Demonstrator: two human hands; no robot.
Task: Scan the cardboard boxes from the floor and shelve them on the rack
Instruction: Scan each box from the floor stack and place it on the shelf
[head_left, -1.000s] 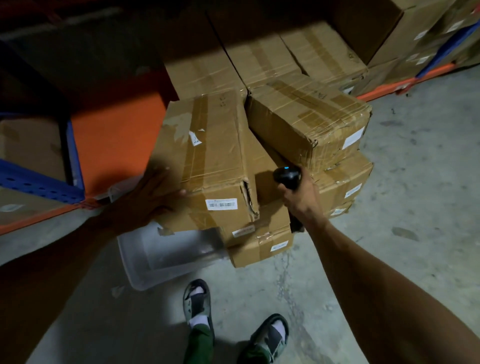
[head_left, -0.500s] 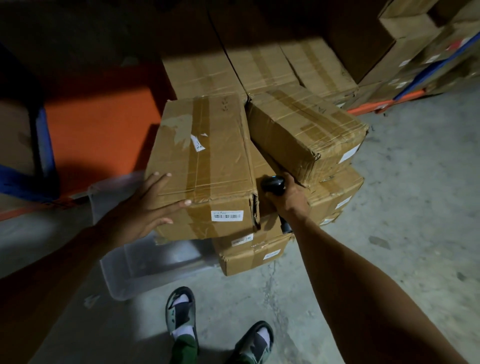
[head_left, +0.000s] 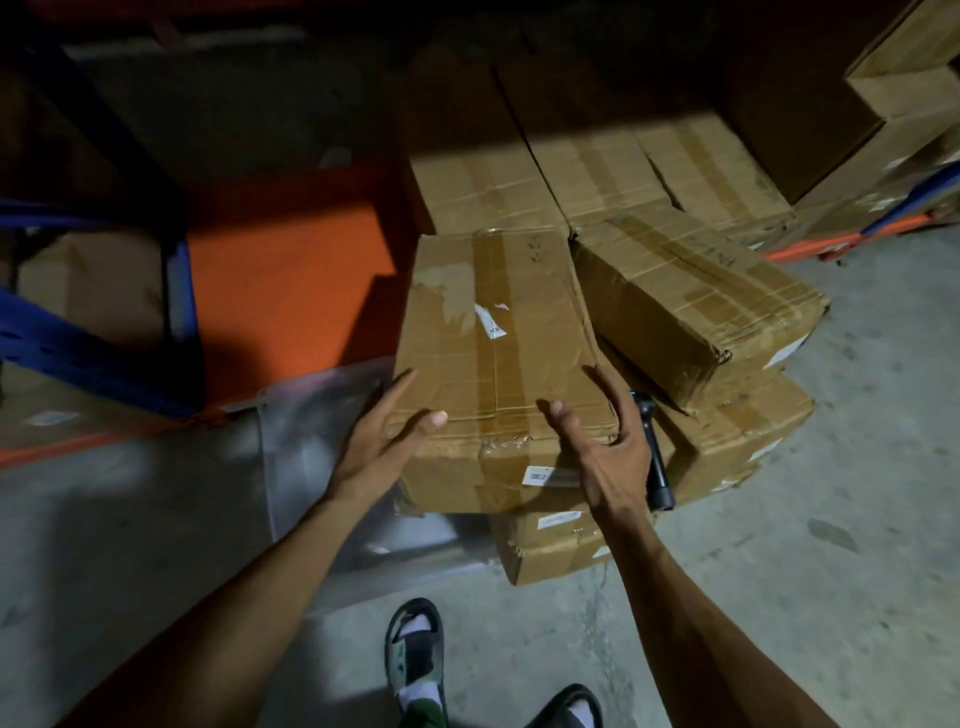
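Note:
A long taped cardboard box (head_left: 498, 332) with a barcode label on its near end lies on top of a floor stack. My left hand (head_left: 384, 431) presses its left near corner, thumb on top. My right hand (head_left: 602, 447) clasps the right near corner, fingers spread over the edge. The black handheld scanner (head_left: 655, 457) lies loose on a lower box (head_left: 727, 436), just right of my right hand. A second top box (head_left: 685, 291) sits tilted to the right. The orange rack shelf (head_left: 280, 280) lies behind and to the left.
A clear plastic bin (head_left: 322, 457) stands on the floor left of the stack. More boxes (head_left: 483, 182) fill the rack's low shelf behind. A blue rack beam (head_left: 78, 353) runs at the left. My sandalled feet (head_left: 415, 660) stand on bare concrete close to the stack.
My right hand has let go of the scanner, which now rests on a lower box, and moved onto the top box's right corner. My left hand shifted toward the near left corner.

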